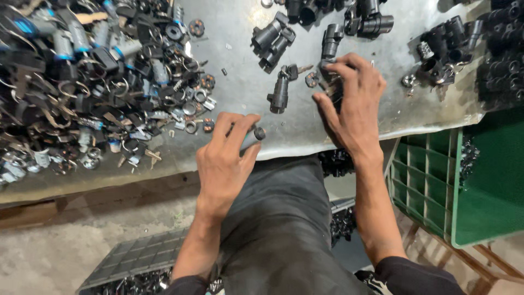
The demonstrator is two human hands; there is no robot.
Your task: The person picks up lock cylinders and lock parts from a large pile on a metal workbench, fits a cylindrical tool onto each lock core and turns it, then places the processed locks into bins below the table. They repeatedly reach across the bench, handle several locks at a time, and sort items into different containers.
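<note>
Nearest us, our left hand (226,158) curls its fingers (236,131) around a small grey metal lock cylinder (255,135) at the near edge of the scuffed grey metal tabletop (245,93). It looks stiff, dense and probably greasy, so we judge the barrel's middle grips best.

Our right hand (355,106) spreads, fingertips (334,70) pressing small black lock parts with a key (327,82); whether it pinches one, we cannot tell.

Just past the left fingertips lies a black cylindrical lock housing with keys (281,90), with bare metal around it.

Beyond the left knuckles is a crowded pile of rings, springs and blue-banded parts (93,82). Right of our wrist stands a green plastic crate (453,186).
</note>
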